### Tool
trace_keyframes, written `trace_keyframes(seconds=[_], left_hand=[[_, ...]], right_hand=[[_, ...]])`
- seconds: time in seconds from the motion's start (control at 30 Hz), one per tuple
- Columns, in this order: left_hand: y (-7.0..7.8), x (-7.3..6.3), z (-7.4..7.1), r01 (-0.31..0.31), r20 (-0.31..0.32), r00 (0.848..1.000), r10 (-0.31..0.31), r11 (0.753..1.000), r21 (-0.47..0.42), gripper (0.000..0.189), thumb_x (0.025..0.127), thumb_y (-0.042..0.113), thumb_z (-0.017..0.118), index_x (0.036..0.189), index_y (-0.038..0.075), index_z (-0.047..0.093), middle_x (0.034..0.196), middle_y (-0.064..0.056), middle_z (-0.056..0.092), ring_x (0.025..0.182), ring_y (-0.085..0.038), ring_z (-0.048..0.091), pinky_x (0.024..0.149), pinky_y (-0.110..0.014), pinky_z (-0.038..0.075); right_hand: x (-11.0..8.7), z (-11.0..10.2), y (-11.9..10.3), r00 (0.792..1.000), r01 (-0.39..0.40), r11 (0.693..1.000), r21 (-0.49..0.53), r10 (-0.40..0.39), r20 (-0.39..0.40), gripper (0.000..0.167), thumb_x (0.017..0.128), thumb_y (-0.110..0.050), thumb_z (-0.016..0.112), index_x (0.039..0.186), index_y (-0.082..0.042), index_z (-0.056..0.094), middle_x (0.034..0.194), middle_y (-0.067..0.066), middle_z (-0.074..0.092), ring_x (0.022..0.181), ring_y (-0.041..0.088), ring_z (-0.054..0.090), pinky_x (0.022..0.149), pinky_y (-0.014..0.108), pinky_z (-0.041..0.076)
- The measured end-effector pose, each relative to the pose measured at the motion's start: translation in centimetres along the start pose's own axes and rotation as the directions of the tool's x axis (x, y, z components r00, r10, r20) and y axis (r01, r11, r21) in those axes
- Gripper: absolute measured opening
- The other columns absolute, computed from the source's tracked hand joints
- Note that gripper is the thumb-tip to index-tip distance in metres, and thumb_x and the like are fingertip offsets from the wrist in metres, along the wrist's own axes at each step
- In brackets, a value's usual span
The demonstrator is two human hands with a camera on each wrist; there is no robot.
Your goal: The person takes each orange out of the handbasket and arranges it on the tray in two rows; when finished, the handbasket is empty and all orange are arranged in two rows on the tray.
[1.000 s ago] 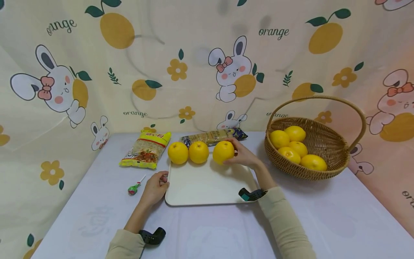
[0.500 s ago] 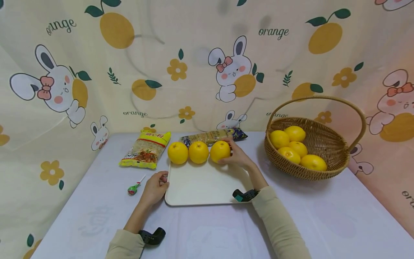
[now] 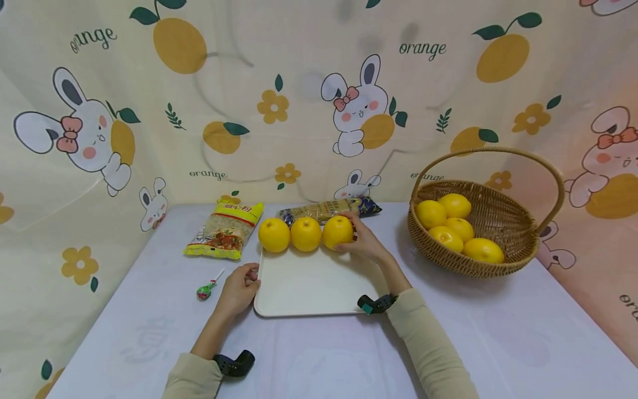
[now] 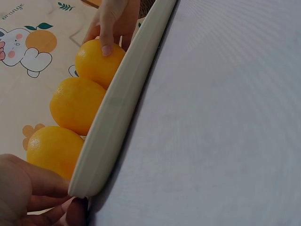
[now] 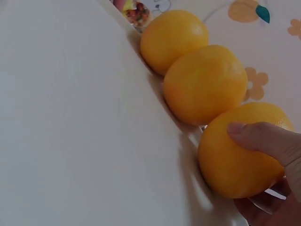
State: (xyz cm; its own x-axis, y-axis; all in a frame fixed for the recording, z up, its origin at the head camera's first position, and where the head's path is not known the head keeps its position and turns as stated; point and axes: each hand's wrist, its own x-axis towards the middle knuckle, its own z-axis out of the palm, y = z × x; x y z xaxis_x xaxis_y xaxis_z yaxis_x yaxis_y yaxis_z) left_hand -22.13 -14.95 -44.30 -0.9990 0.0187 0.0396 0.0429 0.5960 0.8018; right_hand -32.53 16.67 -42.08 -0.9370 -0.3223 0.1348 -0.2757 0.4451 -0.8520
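Note:
My right hand (image 3: 366, 242) holds a yellow-orange orange (image 5: 242, 153) at the far side of a white tray (image 3: 319, 288), thumb on its front and fingers round its right side. To its left, two more oranges (image 3: 306, 234) (image 3: 274, 235) complete a row along the tray's far edge. In the right wrist view the held orange sits right up against the middle one. My left hand (image 3: 240, 289) grips the tray's left edge; in the left wrist view its fingers (image 4: 44, 181) close on the rim by the tray's corner.
A wicker basket (image 3: 518, 233) with a tall handle and several oranges stands at the right. Behind the row lies a long clear packet (image 3: 324, 211) with dark blue ends. A yellow food bag (image 3: 224, 231) and a green-wrapped lollipop (image 3: 205, 291) lie on the left.
My right hand has moved left with the orange, bringing it up beside the middle one. The left hand has stayed on the tray's edge.

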Motion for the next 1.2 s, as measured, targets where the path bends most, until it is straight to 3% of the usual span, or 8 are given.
trace_keyframes(seconds=[0.3, 0.63, 1.2], left_hand=[[0.15, -0.15, -0.11, 0.009, -0.001, 1.0, -0.009, 1.0, -0.004, 0.038, 0.084, 0.0, 0.058, 0.122, -0.006, 0.053, 0.092, -0.012, 0.054, 0.076, -0.019, 0.051, 0.065, -0.026, 0.042], [0.01, -0.08, 0.01, -0.015, -0.007, 1.0, 0.015, 1.0, -0.007, 0.038, 0.083, 0.0, 0.058, 0.121, -0.007, 0.054, 0.091, -0.012, 0.055, 0.076, -0.018, 0.052, 0.067, -0.027, 0.042], [-0.13, 0.04, 0.03, -0.01, -0.001, 1.0, 0.01, 1.0, -0.002, 0.039, 0.084, 0.001, 0.058, 0.121, -0.007, 0.054, 0.092, -0.012, 0.055, 0.077, -0.019, 0.052, 0.067, -0.028, 0.043]], right_hand=[[-0.13, 0.31, 0.41, 1.0, 0.012, 0.997, -0.078, -0.013, -0.019, 0.092, 0.069, -0.015, 0.082, 0.144, -0.021, 0.028, 0.141, 0.009, 0.037, 0.119, 0.03, 0.045, 0.097, 0.047, 0.039], [-0.29, 0.58, 0.3, 0.999, 0.008, 0.998, -0.067, -0.012, -0.053, 0.093, 0.069, -0.014, 0.082, 0.144, -0.021, 0.029, 0.142, 0.009, 0.036, 0.119, 0.031, 0.046, 0.096, 0.048, 0.04], [-0.5, 0.53, 0.12, 0.999, 0.029, 0.998, -0.048, -0.031, -0.043, 0.096, 0.07, -0.013, 0.081, 0.147, -0.018, 0.024, 0.143, 0.012, 0.034, 0.12, 0.034, 0.044, 0.096, 0.048, 0.04]])
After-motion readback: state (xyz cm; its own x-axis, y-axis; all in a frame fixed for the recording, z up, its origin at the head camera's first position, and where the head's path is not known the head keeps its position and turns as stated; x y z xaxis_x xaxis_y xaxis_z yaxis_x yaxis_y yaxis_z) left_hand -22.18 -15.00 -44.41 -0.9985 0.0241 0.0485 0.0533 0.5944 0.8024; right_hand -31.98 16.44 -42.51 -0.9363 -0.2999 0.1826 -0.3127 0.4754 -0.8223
